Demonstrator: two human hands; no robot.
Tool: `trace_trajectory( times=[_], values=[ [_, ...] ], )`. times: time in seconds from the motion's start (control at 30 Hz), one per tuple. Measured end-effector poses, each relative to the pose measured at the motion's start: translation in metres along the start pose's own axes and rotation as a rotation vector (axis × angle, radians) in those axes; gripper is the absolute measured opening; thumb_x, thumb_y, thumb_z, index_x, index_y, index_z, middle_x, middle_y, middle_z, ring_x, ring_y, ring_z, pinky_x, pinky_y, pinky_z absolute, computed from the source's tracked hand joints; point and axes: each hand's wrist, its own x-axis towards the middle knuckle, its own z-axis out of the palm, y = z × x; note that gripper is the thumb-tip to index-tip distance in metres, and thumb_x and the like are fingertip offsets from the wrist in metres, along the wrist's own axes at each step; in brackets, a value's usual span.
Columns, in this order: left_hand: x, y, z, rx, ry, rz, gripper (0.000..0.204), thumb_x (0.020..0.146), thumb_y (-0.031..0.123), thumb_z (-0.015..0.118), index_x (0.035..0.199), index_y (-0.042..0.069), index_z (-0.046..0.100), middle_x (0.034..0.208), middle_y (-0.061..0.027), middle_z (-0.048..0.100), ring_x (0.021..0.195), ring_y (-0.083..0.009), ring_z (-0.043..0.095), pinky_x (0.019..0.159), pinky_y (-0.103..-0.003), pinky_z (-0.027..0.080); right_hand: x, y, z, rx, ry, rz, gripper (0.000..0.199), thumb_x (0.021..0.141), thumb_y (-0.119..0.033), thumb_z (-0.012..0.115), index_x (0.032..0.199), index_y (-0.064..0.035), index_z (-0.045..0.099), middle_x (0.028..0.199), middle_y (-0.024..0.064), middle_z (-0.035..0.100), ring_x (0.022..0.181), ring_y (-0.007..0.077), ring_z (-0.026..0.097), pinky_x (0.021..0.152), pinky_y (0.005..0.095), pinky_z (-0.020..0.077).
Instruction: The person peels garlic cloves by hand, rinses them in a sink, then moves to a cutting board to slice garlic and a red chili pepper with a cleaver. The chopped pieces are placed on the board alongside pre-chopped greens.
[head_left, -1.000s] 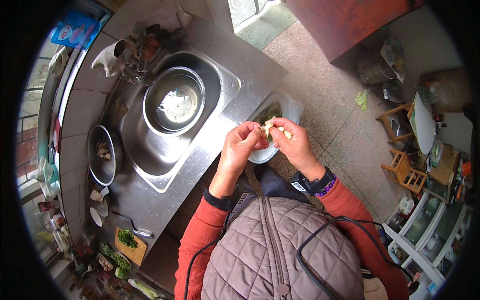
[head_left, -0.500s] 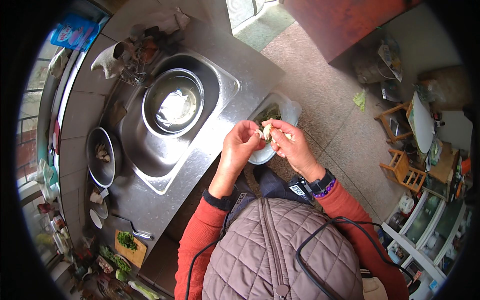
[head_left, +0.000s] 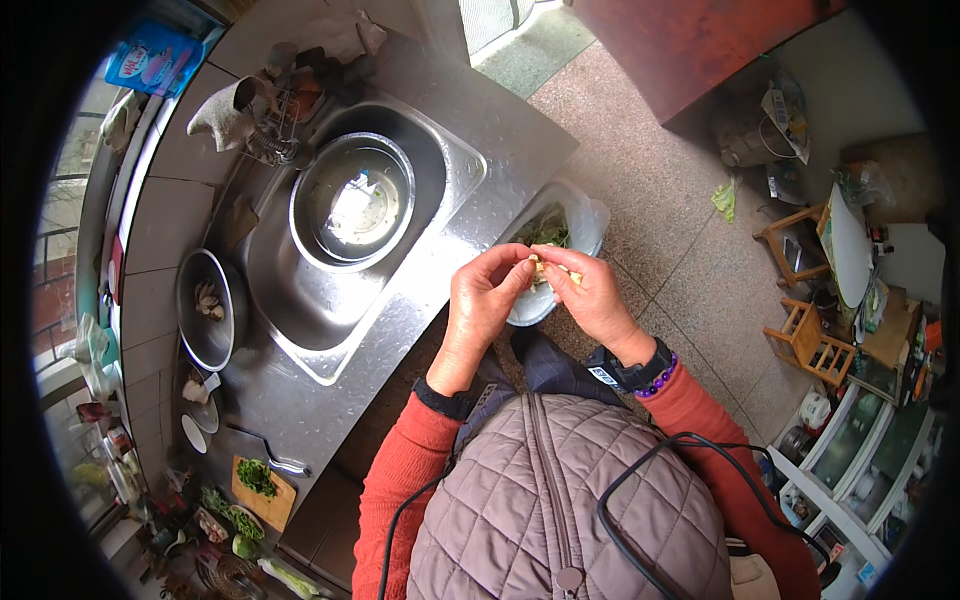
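My left hand and my right hand meet in front of me, fingertips pinched together. Between them is a small pale-yellow food piece; its exact kind is too small to make out. Another yellowish bit shows by my right fingers, which are curled closed. Directly below the hands stands a bin with a clear plastic liner, holding green leafy scraps. My fingers partly hide its opening.
At left, a steel sink holds a round basin of water. A metal bowl with pale pieces sits beside it. A cutting board bears chopped greens and a knife lies near it. Wooden stools stand right; a leaf lies on the floor.
My fingertips have closed more around the pale piece, so less of it shows. The hands stay over the bin, and the whole view has shifted slightly.
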Motion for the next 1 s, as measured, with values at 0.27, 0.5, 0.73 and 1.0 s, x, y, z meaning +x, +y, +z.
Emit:
trace_trajectory(
  times=[0.27,0.5,0.73,1.0],
  values=[
    [0.0,0.002,-0.01,-0.113,-0.056,-0.112,0.021,0.093,0.012,0.069,0.109,-0.002,0.068,0.094,-0.0064,0.071,0.084,-0.0114,0.066,0.079,-0.025,0.053,0.002,0.005,-0.006,-0.004,0.007,-0.119,0.02,0.096,-0.01,0.063,0.11,0.0033,0.068,0.101,0.0093,0.071,0.077,0.0095,0.063,0.066,0.0236,0.0509],
    [0.0,0.0,-0.011,-0.069,-0.08,-0.103,0.018,0.095,0.013,0.065,0.105,-0.002,0.068,0.091,-0.0043,0.07,0.082,-0.0105,0.065,0.077,-0.024,0.053,0.0,0.004,-0.01,0.089,-0.058,0.012,0.024,0.098,-0.017,0.062,0.115,0.0001,0.067,0.094,0.0013,0.069,0.072,0.0037,0.056,0.062,0.0184,0.0455],
    [0.0,-0.005,0.001,-0.125,-0.051,-0.095,0.022,0.097,0.016,0.063,0.112,0.0,0.064,0.094,-0.0041,0.069,0.081,-0.0103,0.065,0.074,-0.025,0.052,0.002,0.009,-0.009,0.562,-0.143,0.237,0.027,0.098,-0.024,0.063,0.115,-0.0023,0.063,0.089,-0.002,0.063,0.066,0.0006,0.049,0.052,0.0145,0.0372],
    [-0.001,-0.002,0.004,-0.065,-0.029,-0.065,0.024,0.095,0.013,0.066,0.113,-0.002,0.066,0.092,-0.0051,0.071,0.08,-0.0105,0.065,0.074,-0.024,0.054,0.008,0.015,-0.012,0.651,-0.165,0.293,0.025,0.098,-0.023,0.063,0.113,-0.0037,0.063,0.088,-0.0023,0.062,0.065,-0.0001,0.048,0.051,0.0139,0.036]
  ],
)
